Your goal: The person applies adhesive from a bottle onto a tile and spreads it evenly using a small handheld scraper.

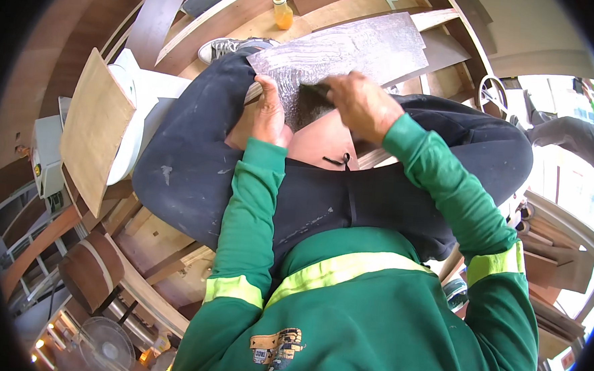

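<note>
A long sheet (364,48) with a wet-looking, streaky silver-grey face lies slantwise across my knees. At its near left edge is my left hand (270,113), thumb up along the border, the other fingers mostly hidden beneath; it grips the sheet. My right hand (365,107) is closed around a dark, flat piece like a spreader (310,92), held against the sheet's near edge. That piece is partly covered by my fingers, and its exact kind is unclear. Between my legs shows a pinkish-brown board (323,141).
A glass bottle of amber liquid (282,13) stands beyond the sheet. On the left are a square wooden panel (95,131) and a fan (107,342). A handwheel (492,95) is at right, near another person's leg (571,136). Wood strips (555,266) lie stacked at right.
</note>
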The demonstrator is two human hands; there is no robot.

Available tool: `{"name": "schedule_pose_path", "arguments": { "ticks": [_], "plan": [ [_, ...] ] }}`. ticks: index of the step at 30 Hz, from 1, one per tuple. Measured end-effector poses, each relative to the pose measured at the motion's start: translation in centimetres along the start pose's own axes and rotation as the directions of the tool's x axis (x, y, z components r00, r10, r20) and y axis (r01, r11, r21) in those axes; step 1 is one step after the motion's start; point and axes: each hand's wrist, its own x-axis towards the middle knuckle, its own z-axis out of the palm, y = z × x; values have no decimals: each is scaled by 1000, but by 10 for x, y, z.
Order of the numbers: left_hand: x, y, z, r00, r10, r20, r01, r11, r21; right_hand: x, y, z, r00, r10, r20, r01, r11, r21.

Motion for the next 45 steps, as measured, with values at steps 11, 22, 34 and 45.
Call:
{"name": "schedule_pose_path", "arguments": {
  "ticks": [11,22,34,45],
  "plan": [
    [-2,10,1,982,-13,187,44,985,-164,15,155,-29,860,376,-345,-322,924,205],
    [3,0,-5,991,-46,128,58,994,-91,54,127,-5,930,300,-215,-235,931,280],
    [14,-4,-10,988,-70,141,94,980,-173,-1,79,1,941,327,-88,-265,873,410],
    [14,1,-11,983,-105,153,116,991,-64,8,133,-22,869,323,-374,-302,946,114]
  ]
}}
